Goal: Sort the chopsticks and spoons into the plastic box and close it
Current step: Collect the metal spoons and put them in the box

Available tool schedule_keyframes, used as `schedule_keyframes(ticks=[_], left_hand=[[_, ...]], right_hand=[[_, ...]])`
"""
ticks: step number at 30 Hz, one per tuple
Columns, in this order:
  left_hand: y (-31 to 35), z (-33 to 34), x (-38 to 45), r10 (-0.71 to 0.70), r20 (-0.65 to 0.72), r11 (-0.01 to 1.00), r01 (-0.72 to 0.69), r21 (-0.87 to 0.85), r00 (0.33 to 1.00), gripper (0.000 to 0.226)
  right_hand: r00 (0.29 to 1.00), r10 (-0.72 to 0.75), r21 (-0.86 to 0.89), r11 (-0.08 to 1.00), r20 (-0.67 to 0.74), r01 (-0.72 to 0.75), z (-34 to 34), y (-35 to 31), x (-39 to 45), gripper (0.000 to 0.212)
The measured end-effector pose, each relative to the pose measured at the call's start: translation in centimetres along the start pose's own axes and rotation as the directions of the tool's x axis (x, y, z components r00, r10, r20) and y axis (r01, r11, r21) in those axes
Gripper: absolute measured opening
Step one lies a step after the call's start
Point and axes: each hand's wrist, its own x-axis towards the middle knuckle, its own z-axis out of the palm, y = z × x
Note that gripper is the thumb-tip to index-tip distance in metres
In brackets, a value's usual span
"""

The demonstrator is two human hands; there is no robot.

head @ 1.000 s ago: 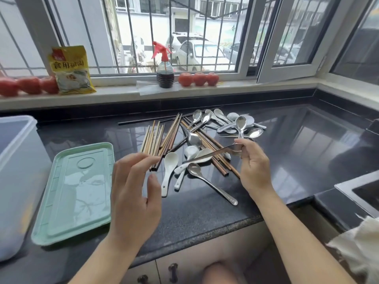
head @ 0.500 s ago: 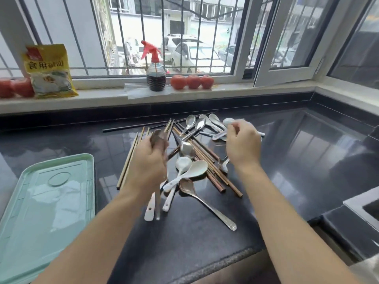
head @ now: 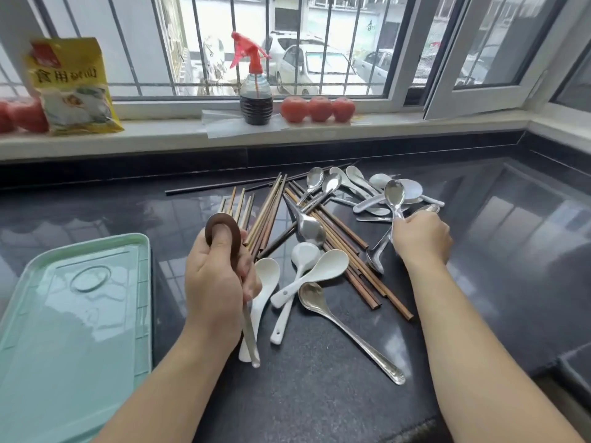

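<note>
A mixed pile lies on the black counter: wooden chopsticks (head: 332,247), white ceramic spoons (head: 315,271) and metal spoons (head: 348,330). My left hand (head: 217,279) grips a brown-bowled spoon (head: 224,227) upright, its metal handle sticking out below the fist. My right hand (head: 420,238) holds a metal spoon (head: 394,196) by its handle, bowl up, with a second spoon handle hanging under the fingers. The mint-green lid (head: 73,318) lies flat at the left. The plastic box is out of view.
On the windowsill stand a yellow packet (head: 72,87), a spray bottle with a red head (head: 256,91) and tomatoes (head: 316,108). More spoons (head: 361,187) lie at the back of the pile. The counter's front edge runs near my forearms.
My left hand went from empty to gripping the brown spoon. My right hand moved back into the far spoons and lifted one upright. The view shifted right, so the box left the frame.
</note>
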Motion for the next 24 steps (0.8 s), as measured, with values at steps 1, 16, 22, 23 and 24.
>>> schedule_keyframes(ticks=[1, 16, 22, 23, 24], left_hand=[[0.1, 0.0, -0.1, -0.011, 0.004, 1.0, 0.011, -0.008, 1.0, 0.026], [1.3, -0.9, 1.4, -0.224, -0.051, 0.85, 0.169, -0.499, 0.973, 0.034], [1.6, -0.9, 1.6, -0.236, 0.021, 0.843, 0.215, -0.492, 0.972, 0.06], [1.6, -0.6, 1.4, -0.242, 0.031, 0.84, 0.226, -0.493, 0.97, 0.056], [1.6, -0.4, 1.3, -0.252, 0.035, 0.841, 0.237, -0.486, 0.967, 0.051]], right_hand=[[1.0, 0.021, 0.029, 0.999, -0.005, -0.021, -0.2, 0.0, -0.1, 0.037], [0.591, -0.74, 0.699, 0.606, 0.321, 0.379, -3.7, -9.6, -16.3, 0.032], [0.557, -0.761, 0.611, 0.623, 0.332, 0.488, -1.8, -8.5, -17.6, 0.034], [0.555, -0.764, 0.618, 0.619, 0.329, 0.485, -1.7, -8.4, -17.6, 0.034], [0.547, -0.769, 0.626, 0.612, 0.33, 0.483, -1.7, -8.4, -17.7, 0.035]])
